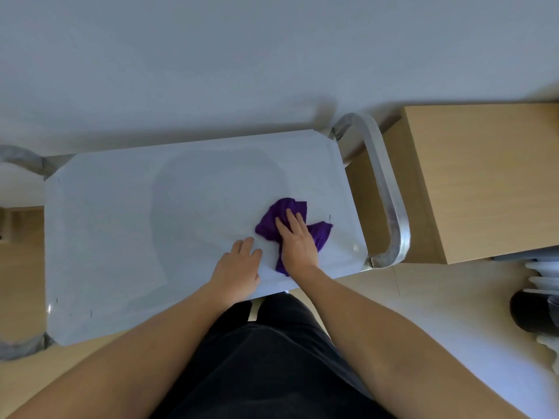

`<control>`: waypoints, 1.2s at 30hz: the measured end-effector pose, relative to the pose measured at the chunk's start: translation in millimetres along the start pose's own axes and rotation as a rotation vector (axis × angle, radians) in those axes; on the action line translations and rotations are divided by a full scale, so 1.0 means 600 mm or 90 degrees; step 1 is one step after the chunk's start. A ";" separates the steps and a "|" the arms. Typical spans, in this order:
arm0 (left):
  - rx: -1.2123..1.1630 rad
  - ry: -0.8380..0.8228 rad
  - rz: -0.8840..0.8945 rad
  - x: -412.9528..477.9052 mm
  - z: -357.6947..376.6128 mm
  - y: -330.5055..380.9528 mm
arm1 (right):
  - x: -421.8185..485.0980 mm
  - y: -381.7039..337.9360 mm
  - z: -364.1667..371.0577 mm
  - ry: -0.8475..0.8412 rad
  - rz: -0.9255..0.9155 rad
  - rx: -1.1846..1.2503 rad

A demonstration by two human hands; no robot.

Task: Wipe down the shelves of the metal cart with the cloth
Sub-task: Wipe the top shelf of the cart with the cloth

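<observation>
The metal cart's top shelf (pixel 121 231) fills the middle of the head view, flat and pale grey. A crumpled purple cloth (pixel 272 220) lies on its right part, near the front edge. My right hand (pixel 298 240) presses flat on the cloth with straight fingers. My left hand (pixel 239 264) rests flat on the bare shelf just left of the cloth, fingers relaxed, holding nothing. The lower shelves are hidden under the top one.
A curved metal handle (pixel 384 182) closes the cart's right end, another handle (pixel 21 158) sits at the left. A light wooden cabinet (pixel 484 176) stands right of the cart. A white wall runs behind. Dark and white objects (pixel 538 309) lie at the right edge.
</observation>
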State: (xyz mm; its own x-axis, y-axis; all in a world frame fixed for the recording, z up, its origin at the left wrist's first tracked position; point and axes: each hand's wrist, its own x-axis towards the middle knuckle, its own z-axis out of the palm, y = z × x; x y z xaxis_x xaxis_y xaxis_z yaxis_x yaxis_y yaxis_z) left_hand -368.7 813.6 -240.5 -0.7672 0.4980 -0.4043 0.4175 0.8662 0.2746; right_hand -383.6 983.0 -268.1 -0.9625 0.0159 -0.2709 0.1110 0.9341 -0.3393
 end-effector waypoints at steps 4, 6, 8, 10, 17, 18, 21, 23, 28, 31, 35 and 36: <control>-0.013 -0.008 -0.026 0.030 -0.007 0.013 | 0.047 0.085 -0.041 0.000 -0.061 -0.056; -0.036 0.037 -0.061 0.046 -0.011 0.030 | 0.089 0.136 -0.073 -0.001 0.024 -0.056; -0.038 0.044 -0.104 0.063 -0.009 0.045 | 0.127 0.159 -0.096 0.013 0.061 -0.066; -0.028 0.024 -0.132 0.077 -0.011 0.062 | 0.143 0.145 -0.099 0.025 -0.003 -0.067; -0.016 -0.010 -0.238 0.111 0.003 0.108 | 0.135 0.105 -0.066 -0.040 -0.331 -0.074; -0.029 0.001 -0.244 0.113 0.002 0.111 | 0.154 0.119 -0.076 -0.024 -0.343 -0.085; -0.059 0.025 -0.251 0.115 0.006 0.119 | 0.233 0.166 -0.121 -0.005 -0.214 -0.104; -0.067 0.025 -0.270 0.110 0.006 0.121 | 0.277 0.190 -0.143 0.003 -0.118 -0.103; -0.082 -0.003 -0.290 0.108 0.006 0.125 | 0.240 0.117 -0.103 0.017 -0.095 -0.079; -0.089 0.001 -0.308 0.110 0.008 0.126 | 0.180 0.072 -0.065 -0.035 -0.291 -0.046; -0.101 0.021 -0.294 0.105 0.010 0.127 | 0.225 0.104 -0.084 -0.035 -0.358 -0.091; -0.107 0.024 -0.291 0.103 0.010 0.128 | 0.247 0.116 -0.097 -0.020 -0.286 -0.088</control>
State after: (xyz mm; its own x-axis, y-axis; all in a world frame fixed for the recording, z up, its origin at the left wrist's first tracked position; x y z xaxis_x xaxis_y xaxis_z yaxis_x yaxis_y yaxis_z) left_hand -381.3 911.1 -249.8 -0.8717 0.0635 -0.4859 -0.0488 0.9754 0.2149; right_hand -533.2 1071.1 -279.5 -0.8990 -0.4104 -0.1528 -0.3516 0.8844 -0.3070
